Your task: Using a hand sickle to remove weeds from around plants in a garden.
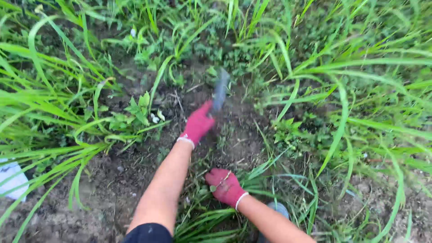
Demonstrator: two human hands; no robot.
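My left hand (198,123), in a red glove with a white cuff, is stretched forward over bare soil and closed around the handle of a grey hand tool (220,90). The tool's blade is blurred by motion and points up toward the weeds. My right hand (226,186), in a matching red glove, is lower and nearer to me. It grips a bunch of grass stems (211,216) close to the ground. The two hands are apart, the left one farther from me.
Tall green grass (360,90) surrounds a patch of dark soil (117,180). Small leafy weeds (137,110) stand left of the tool. A white object (11,180) lies at the left edge. A grey rounded thing, perhaps a shoe toe (280,208), shows by my right forearm.
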